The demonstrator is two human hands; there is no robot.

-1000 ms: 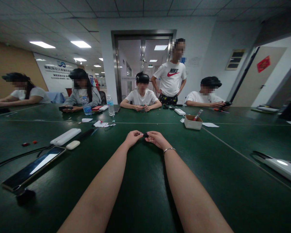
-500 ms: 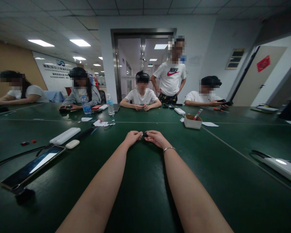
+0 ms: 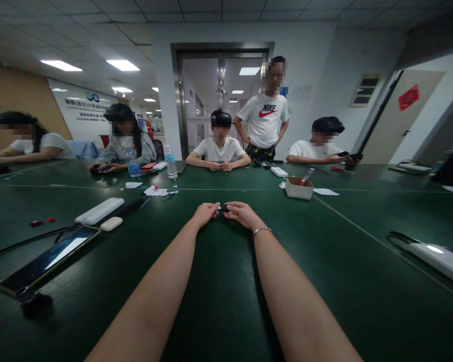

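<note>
In the head view, the left hand (image 3: 207, 214) and right hand (image 3: 242, 213) meet above the green worktop (image 3: 226, 271), the fingers of both pinching a small dark object (image 3: 223, 207) between them (its left end looks lighter, though it is too small to name). A phone (image 3: 49, 259) lies to the left, near a white power bank (image 3: 100, 211); an open box (image 3: 299, 188) sits beyond the right hand.
</note>
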